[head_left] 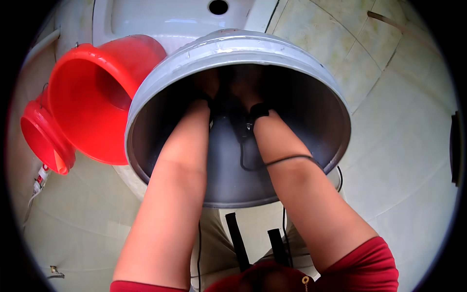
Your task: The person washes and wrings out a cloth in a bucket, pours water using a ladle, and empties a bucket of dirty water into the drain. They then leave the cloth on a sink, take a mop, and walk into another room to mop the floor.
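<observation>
Left hand (209, 82), right hand (245, 91): deep inside metal tub (243, 47); too dark to tell how open or what's held.
Tub's left: big red bucket (134, 54) close by.
Tub's right: tiled floor (399, 146).

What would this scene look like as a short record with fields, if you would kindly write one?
Vessel: large round grey metallic-looking drum, mouth facing the person
Left hand: inside the drum, dim; grip unclear
Right hand: inside the drum, dim; grip unclear
Wrists: black band on each
Cable: thin black cable crossing the right forearm
Left of drum: large round red bucket, smaller round red bucket beside it
Beyond drum: glossy white basin, round dark hole
</observation>
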Demonstrator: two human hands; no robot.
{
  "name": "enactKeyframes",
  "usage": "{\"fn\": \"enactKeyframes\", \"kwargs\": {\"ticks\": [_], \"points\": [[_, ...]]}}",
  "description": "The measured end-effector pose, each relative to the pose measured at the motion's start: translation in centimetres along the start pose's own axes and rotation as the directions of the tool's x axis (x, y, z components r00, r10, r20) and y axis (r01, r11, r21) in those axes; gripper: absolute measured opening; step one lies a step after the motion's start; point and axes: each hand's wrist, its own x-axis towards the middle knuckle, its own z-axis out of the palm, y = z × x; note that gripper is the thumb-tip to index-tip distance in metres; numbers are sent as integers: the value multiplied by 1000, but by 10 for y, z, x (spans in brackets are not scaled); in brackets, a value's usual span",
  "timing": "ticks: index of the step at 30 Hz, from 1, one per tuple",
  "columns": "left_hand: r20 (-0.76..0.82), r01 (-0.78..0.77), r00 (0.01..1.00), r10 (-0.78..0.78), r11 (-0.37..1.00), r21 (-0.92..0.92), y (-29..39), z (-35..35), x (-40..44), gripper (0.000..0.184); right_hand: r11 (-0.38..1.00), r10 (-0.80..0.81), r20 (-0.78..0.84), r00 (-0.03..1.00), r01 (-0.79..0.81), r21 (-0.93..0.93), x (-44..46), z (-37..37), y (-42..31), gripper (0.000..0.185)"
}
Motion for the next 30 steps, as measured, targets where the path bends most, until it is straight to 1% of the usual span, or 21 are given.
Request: {"fn": "enactKeyframes", "kwargs": {"ticks": [2,3,4,5,6,7,8,10,12,14,16,18,19,23,24,25,26,27,28,29,30], "points": [[-412,-142,896,163,987,81,10,-9,2,28,997,75,-139,987,-79,-23,-10,-18,-11,53],[-249,29,969,3,991,127,17,-14,-2,27,983,178,-106,978,-172,58,-9,-29,-19,57],[-162,182,973,-165,978,101,16,-11,-4,25,965,246,-206,947,-220,139,-9,-22,-18,55],[-94,233,970,-223,966,110,36,-40,-12,26,786,451,-44,892,-373,492,-15,-35,-21,51],[-33,280,960,-278,952,122,58,-69,-18,32,463,559,177,810,-483,744,-24,-50,-23,47],[92,477,878,-470,875,-80,71,-92,-19,25,502,550,170,818,-486,715,-35,-67,-29,34],[-56,170,983,-173,983,-68,78,-116,-42,25,493,552,166,817,-480,725,-50,-95,-44,34],[200,314,938,-284,940,-134,104,-171,-63,37,155,575,152,804,-289,945,-86,-156,-78,26],[280,289,938,-205,908,-304,133,-227,-89,32,215,572,32,820,-187,958,-117,-184,-90,20],[170,179,977,-125,919,-352,151,-256,-120,37,207,550,-103,829,-15,978,-143,-203,-96,18],[182,154,980,-81,888,-434,161,-284,-143,34,173,543,-102,833,8,985,-162,-224,-102,17],[220,145,975,-35,848,-510,176,-307,-156,31,68,548,-38,836,1,998,-175,-241,-103,14],[195,99,981,-1,864,-493,179,-311,-162,37,37,541,-1,841,-23,999,-179,-249,-105,13],[119,-39,988,98,904,-425,160,-275,-139,32,129,533,-81,842,13,992,-176,-252,-98,14],[242,137,970,-34,895,-425,156,-259,-123,35,62,527,-12,850,-25,998,-173,-252,-96,12],[194,143,979,-64,893,-427,139,-228,-109,38,-6,516,61,854,-67,998,-171,-252,-95,11],[141,118,987,-79,948,-296,130,-204,-92,42,-6,522,65,850,-72,997,-170,-250,-94,11],[101,144,987,-124,965,-218,120,-174,-73,35,-14,504,104,858,-112,994,-168,-247,-92,11],[198,254,953,-230,961,-111,106,-142,-53,38,-21,485,144,863,-153,988,-166,-244,-91,10],[316,224,929,-194,973,-60,85,-109,-30,35,-55,466,178,867,-172,983,-166,-241,-91,10],[328,230,924,-197,971,-65,63,-74,-14,35,-44,452,199,870,-200,979,-166,-239,-91,10]]}}
